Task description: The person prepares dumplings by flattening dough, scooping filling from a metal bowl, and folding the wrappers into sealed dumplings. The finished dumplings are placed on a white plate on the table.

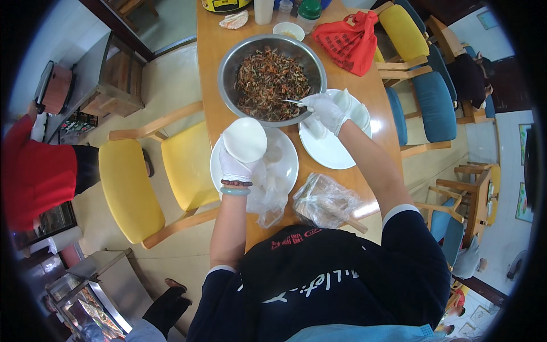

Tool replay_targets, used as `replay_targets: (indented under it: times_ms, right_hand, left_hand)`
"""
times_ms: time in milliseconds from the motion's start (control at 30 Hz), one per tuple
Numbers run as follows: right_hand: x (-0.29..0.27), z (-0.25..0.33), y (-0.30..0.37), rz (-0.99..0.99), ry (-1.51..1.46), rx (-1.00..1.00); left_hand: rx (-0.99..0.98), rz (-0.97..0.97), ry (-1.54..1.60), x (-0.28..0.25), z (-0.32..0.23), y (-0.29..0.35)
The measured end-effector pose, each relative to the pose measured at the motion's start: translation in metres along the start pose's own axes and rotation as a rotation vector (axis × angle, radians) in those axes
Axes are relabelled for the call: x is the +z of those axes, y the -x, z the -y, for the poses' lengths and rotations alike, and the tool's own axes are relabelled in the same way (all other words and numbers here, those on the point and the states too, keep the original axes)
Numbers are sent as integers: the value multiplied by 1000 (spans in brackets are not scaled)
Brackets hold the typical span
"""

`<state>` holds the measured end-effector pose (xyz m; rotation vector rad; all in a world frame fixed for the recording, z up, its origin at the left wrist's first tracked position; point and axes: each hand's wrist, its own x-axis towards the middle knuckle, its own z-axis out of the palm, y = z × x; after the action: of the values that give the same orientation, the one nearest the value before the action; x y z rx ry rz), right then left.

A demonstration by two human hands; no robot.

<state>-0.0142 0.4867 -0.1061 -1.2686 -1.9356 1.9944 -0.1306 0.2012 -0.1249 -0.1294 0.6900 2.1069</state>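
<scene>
A thin, round white dough wrapper lies across my gloved left hand, over the edge of a white plate. That plate carries clear plastic film and pale round pieces. In my gloved right hand is a slim metal utensil; its far end meets the filling, so its kind is unclear. The filling, shredded brown, orange and green, fills much of a large steel bowl. Below my right hand, a second white plate holds several white folded dough pieces.
A crumpled clear plastic bag lies at the table's near edge. Beyond the bowl are a small white bowl, a green-lidded jar and a red bag. Yellow chairs flank the table; a person in red stands left.
</scene>
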Motion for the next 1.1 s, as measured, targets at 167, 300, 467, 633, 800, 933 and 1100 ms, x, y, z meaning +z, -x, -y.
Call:
replay_targets:
  times_ms: [167,300,467,633,800,933,1100]
  right_hand:
    - [7,-5,13,18,-41,-16]
    - [6,-10,12,26,-171,27]
    - [-6,10,19,120,-221,-9]
    - [-27,59,39,176,-223,-106]
    - [-34,110,50,159,161,-246]
    - [-17,128,73,106,390,-309]
    - [24,107,106,-238,967,-755]
  left_hand:
    - [142,9,-472,4,6,7]
    - [-21,42,42,-4,8,6]
    - [-41,-31,-44,-3,-2,-17]
    - [-63,-107,193,27,-15,-54]
    - [90,219,50,63,-14,-71]
    - [581,112,-950,95,-1,-73]
    - [867,-7,-1251,103,12,-66]
